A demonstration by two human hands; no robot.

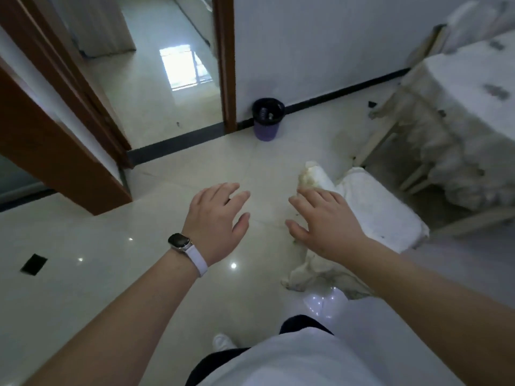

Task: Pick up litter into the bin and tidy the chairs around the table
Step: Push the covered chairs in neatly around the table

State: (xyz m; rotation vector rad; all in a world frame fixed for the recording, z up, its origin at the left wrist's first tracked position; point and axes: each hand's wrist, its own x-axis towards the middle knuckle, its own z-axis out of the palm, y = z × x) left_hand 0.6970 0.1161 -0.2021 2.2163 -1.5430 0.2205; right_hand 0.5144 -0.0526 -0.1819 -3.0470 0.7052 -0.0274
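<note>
Purple bin (266, 132), one (hands (216, 218) (327, 222), two)

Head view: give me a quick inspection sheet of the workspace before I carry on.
Surface: floor, glossy pale tiles.
Job's things: purple bin upright against the wall, dark liner; white-covered chair, seat not tucked under the table.
Clutter: dark scrap on the floor by the wall.
Hands: left hand open, empty; right hand open by the chair's back, contact unclear.
Cables: nothing seen.
Surroundings: open doorway; dark square set in the floor.
</note>
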